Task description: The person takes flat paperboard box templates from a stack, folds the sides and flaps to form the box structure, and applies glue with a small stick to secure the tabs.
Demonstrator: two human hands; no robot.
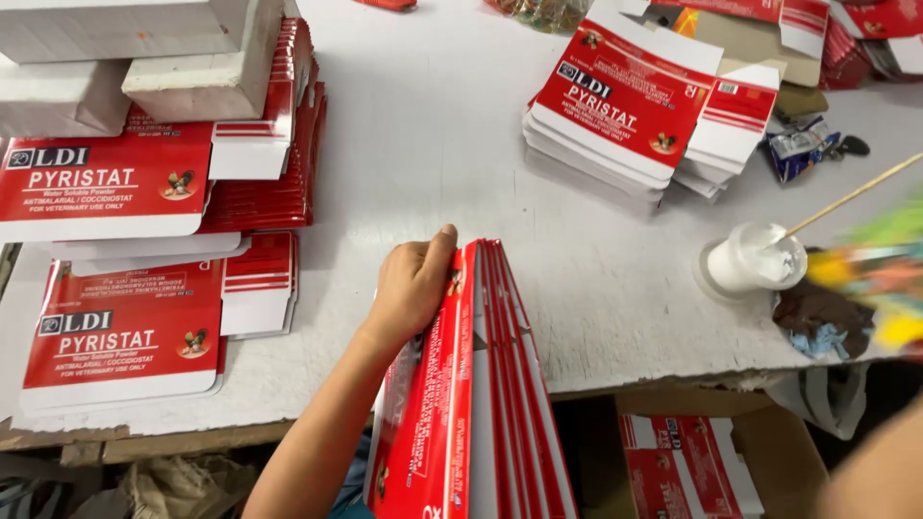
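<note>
- Flattened red-and-white cartons (pixel 481 404), a handful stood on edge at the worktop (pixel 433 125) rim, are clasped by the left hand (pixel 413 286), fingers wrapped over their top.
- Right hand: out of view.
- Flat stacks (pixel 125 327) lie left and far right (pixel 625 115); a glue pot (pixel 755 261) stands nearby, so plenty looks unfinished.

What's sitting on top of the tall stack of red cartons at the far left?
Two whitish blocks rest on the far-left stack of red cartons, weighing it down. The carton faces beneath the blocks are covered, so their state cannot be seen.
</note>
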